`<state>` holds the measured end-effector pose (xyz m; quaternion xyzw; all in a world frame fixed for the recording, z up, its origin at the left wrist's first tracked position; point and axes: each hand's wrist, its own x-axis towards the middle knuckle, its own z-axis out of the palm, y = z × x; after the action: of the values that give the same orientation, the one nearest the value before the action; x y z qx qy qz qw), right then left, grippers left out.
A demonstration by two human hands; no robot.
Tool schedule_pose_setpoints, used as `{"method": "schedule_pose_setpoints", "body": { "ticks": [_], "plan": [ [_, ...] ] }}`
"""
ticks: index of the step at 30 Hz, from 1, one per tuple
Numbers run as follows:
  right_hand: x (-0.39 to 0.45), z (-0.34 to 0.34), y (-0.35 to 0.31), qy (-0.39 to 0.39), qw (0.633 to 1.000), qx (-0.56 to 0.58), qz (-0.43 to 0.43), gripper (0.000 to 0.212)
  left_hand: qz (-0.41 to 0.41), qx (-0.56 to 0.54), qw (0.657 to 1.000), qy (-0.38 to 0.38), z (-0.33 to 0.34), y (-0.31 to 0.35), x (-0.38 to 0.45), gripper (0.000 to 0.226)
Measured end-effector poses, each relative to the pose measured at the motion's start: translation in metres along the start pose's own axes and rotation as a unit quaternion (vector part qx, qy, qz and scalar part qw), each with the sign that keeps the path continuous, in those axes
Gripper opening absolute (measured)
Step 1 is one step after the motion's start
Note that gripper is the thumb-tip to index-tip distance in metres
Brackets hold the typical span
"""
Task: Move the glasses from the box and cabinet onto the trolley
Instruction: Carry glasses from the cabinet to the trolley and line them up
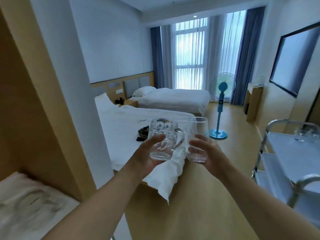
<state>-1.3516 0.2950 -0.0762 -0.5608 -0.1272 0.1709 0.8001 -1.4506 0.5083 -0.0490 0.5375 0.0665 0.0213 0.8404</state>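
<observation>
My left hand [147, 153] grips a dimpled glass mug [163, 135] with a handle on its right side, held upright in mid-air. My right hand [206, 153] grips a plain tall glass tumbler [198, 134], also upright, just right of the mug. Both are raised in front of me over the foot of a bed. The metal trolley [265, 135] stands at the right edge, its white top shelf carrying several clear glasses [304, 134] at its far end.
A wooden cabinet wall [34, 101] fills the left, with a white box [26, 196] of wrapped items at lower left. Two white beds [124, 122] lie ahead, a blue standing fan [220, 108] on the wooden floor, a wall mirror [297, 59] at right.
</observation>
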Motion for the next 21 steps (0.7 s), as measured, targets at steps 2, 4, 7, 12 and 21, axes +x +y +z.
{"method": "schedule_pose_setpoints", "body": {
  "ticks": [2, 4, 7, 12, 21],
  "plan": [
    [0.005, -0.04, -0.004, 0.027, 1.0, 0.001, 0.005, 0.093, -0.022, 0.001, 1.0, 0.012, 0.024, -0.018, 0.027, 0.065],
    [0.007, -0.075, -0.006, 0.051, 0.999, 0.005, 0.013, 0.099, -0.036, 0.009, 0.999, 0.03, 0.048, -0.036, 0.051, 0.06],
    [0.008, -0.122, -0.007, 0.092, 0.995, 0.022, 0.029, 0.098, -0.044, 0.04, 0.997, 0.038, 0.084, -0.061, 0.081, 0.07],
    [0.01, -0.182, -0.003, 0.157, 0.986, 0.032, 0.041, 0.095, -0.055, 0.096, 0.994, 0.015, 0.127, -0.093, 0.125, 0.073],
    [0.026, -0.258, -0.001, 0.255, 0.966, 0.037, 0.029, 0.096, -0.084, 0.156, 0.98, -0.091, 0.17, -0.138, 0.233, 0.069]
  ]
}}
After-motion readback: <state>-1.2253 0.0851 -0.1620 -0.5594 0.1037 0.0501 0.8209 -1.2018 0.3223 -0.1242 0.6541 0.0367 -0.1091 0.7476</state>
